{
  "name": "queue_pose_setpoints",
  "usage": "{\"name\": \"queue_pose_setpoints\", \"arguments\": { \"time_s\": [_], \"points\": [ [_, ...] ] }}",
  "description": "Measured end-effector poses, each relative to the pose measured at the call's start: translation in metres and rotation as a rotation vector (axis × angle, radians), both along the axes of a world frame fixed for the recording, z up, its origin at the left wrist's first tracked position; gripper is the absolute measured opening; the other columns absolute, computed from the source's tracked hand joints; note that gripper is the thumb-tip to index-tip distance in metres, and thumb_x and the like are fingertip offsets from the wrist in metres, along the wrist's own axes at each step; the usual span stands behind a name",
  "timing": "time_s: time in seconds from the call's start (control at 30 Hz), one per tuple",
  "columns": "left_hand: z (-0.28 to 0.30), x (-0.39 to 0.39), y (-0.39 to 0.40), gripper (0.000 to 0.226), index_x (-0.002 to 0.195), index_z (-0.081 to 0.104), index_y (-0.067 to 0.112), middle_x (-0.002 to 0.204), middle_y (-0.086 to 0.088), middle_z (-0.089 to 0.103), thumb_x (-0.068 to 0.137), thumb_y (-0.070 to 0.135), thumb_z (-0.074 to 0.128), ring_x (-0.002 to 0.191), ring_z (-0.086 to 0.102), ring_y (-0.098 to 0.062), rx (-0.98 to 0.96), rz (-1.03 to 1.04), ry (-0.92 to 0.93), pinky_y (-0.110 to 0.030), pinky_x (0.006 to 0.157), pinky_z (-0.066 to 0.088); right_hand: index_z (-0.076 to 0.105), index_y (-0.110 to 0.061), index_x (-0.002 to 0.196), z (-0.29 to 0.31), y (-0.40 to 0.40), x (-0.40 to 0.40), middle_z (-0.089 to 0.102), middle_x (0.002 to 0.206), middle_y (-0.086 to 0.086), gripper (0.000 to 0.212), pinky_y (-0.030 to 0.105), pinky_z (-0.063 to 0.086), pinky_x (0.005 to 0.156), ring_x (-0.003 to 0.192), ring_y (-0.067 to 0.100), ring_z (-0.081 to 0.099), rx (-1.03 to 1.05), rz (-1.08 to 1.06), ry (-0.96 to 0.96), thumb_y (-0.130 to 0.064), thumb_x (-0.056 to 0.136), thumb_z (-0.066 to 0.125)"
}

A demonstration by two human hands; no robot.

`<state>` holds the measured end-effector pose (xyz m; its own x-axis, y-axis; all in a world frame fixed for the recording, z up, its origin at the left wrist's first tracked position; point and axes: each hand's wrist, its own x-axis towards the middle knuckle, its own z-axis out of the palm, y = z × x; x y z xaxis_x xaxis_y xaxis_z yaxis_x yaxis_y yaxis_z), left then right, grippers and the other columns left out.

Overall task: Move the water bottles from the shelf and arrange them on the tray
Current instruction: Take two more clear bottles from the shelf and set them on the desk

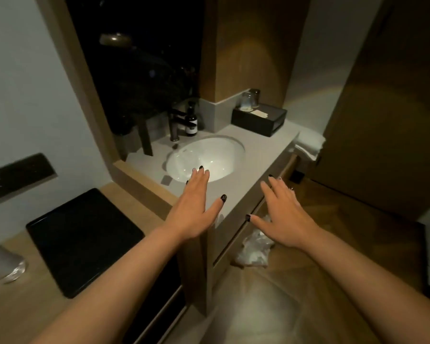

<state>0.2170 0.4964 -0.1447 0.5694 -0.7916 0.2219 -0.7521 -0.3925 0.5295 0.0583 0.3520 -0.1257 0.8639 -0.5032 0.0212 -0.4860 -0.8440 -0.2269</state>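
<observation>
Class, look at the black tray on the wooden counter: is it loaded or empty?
Empty: the black tray shows only its bare dark surface, with no bottles on it.

- No text, brand, number or sign is legible anywhere in the frame.
- Dark brown glass pump bottle, upper centre beside the tap: carries a pale label; its print is too small and blurred to read.
- Black rectangular box, upper right of centre: small pale cards on top, markings unreadable.
</observation>
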Motion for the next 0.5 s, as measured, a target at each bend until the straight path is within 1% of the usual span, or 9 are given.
{"name": "queue_pose_setpoints", "arguments": {
  "time_s": [0.1,0.23,0.37,0.5],
  "points": [
    [-0.002,-0.021,-0.049,0.077,0.154,-0.003,0.02,0.163,0.003,-0.009,0.097,0.049,0.04,0.148,-0.007,-0.01,0.034,-0.077,-0.018,-0.024,0.111,0.002,0.0,-0.014,0.153,0.004,-0.048,-0.041,-0.006,0.161,0.008,0.088,0.046,0.003,0.121,0.148,0.026,-0.01,-0.034,-0.101,0.065,-0.058,0.091,0.044],
    [-0.008,-0.035,-0.099,0.077,0.154,-0.005,0.018,0.163,0.002,-0.009,0.098,0.042,0.042,0.148,-0.007,-0.011,0.075,-0.189,0.032,-0.026,0.113,0.003,0.002,-0.011,0.153,0.004,-0.097,-0.073,-0.003,0.161,0.01,0.088,0.047,0.003,0.12,0.148,0.028,-0.008,-0.054,-0.202,0.121,-0.058,0.091,0.042],
    [-0.025,-0.025,-0.15,0.077,0.154,-0.007,0.015,0.163,-0.002,-0.01,0.098,0.041,0.041,0.148,-0.008,-0.013,0.144,-0.248,0.042,-0.027,0.115,0.001,0.003,-0.011,0.153,-0.004,-0.139,-0.075,0.0,0.161,0.01,0.087,0.048,0.004,0.12,0.148,0.029,-0.007,-0.041,-0.268,0.135,-0.057,0.091,0.043],
    [-0.052,-0.007,-0.209,0.079,0.153,-0.008,0.014,0.163,-0.003,-0.008,0.098,0.041,0.042,0.149,-0.007,-0.014,0.165,-0.258,0.131,-0.027,0.116,0.0,0.002,-0.012,0.153,-0.013,-0.192,-0.059,-0.002,0.161,0.008,0.087,0.046,0.003,0.12,0.148,0.027,-0.009,0.008,-0.314,0.114,-0.054,0.091,0.047]
  ]
}}
